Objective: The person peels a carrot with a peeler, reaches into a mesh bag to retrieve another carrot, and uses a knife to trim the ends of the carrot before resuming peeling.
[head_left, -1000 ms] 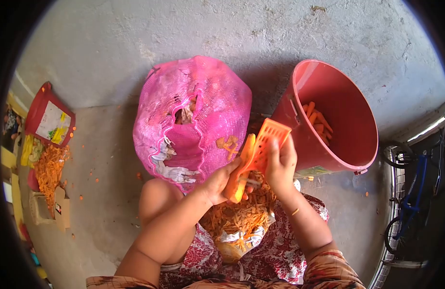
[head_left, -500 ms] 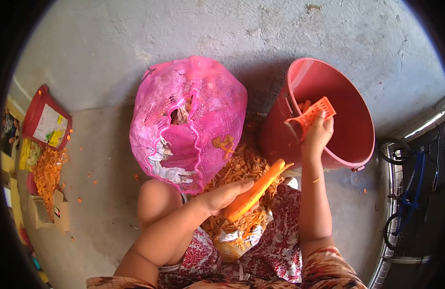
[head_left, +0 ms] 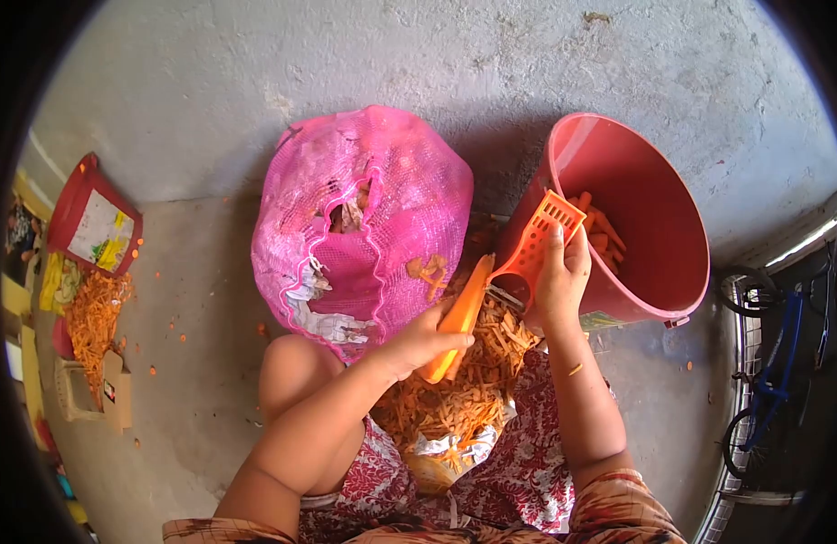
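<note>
My left hand (head_left: 425,343) is wrapped round the lower part of a peeled carrot (head_left: 466,306), which tilts with its narrow end up. In my right hand (head_left: 562,283) is an orange plastic peeler (head_left: 530,251) with holes and slots in its handle. Its blade end is close beside the upper part of the carrot. Below both hands a heap of carrot peelings (head_left: 473,390) lies between my knees. The red bucket (head_left: 659,227) stands just beyond my right hand, with several peeled carrots (head_left: 603,234) inside.
A pink mesh sack (head_left: 418,199) with a torn opening stands against the wall, left of the bucket. Far left, a smaller red bucket (head_left: 90,218) lies tipped by more peelings (head_left: 97,313) and a cardboard box (head_left: 116,390). A blue bicycle (head_left: 781,363) is at the right edge.
My right hand with the peeler has moved down and left, from over the bucket to beside the carrot. My left hand has tilted the carrot more upright. The bucket's carrots show more.
</note>
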